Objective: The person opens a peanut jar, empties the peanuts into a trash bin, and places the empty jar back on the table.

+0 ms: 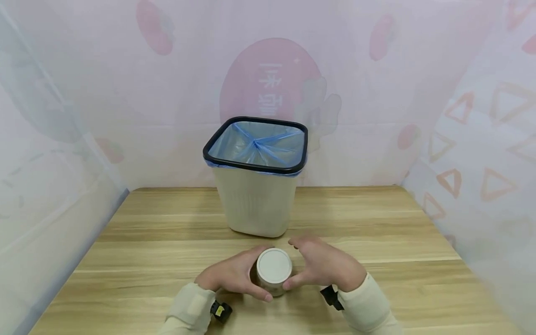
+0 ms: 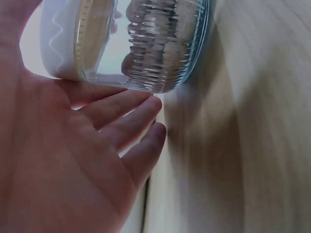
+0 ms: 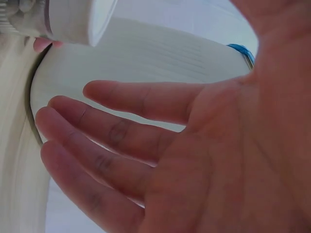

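1 jar [image 1: 274, 266] | 1 bin [image 1: 257, 200] | left grip [image 1: 235, 273] apart, around jar | right grip [image 1: 327, 264] apart

Head view from above, forward and down — wrist views close and sideways, jar [image 2: 158, 43] common to both.

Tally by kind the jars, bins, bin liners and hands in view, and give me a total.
Jars: 1, the lidded jar
Bins: 1, the black-rimmed bin
Bin liners: 1, the blue liner
Hands: 2, the left hand and right hand
Total: 5
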The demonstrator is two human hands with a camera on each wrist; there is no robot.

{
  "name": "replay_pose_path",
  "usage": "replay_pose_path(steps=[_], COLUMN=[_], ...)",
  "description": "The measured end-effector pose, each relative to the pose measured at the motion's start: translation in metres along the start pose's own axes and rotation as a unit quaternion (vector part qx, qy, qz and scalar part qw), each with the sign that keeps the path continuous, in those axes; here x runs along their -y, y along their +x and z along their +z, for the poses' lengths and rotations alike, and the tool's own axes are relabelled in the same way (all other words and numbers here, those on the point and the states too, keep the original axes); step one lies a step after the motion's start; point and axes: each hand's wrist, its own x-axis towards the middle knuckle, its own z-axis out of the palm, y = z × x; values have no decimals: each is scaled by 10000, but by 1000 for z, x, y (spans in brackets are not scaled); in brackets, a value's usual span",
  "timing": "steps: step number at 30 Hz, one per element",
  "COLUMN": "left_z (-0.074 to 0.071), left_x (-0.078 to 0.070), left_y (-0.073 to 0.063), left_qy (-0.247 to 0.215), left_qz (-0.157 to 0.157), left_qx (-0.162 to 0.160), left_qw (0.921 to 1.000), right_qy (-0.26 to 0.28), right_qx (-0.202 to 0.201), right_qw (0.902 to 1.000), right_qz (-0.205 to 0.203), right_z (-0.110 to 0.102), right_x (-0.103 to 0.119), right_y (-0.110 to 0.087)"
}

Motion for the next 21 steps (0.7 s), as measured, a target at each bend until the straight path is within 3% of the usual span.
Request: replay_pose_path(steps=[7,21], left_z=[2,9], left_x=[6,12], left_y=[2,7], left_qy=[-245,-1288], left_qz=[-25,80], left_qx=[-69,-97], left_qw=[9997,9916], right_qy=[-198,-495], right_qx=[149,-90], right_qw=[9997,9984], right_qz=[60,-268], right_z=[7,16], right_x=[3,7], right_y=[4,8])
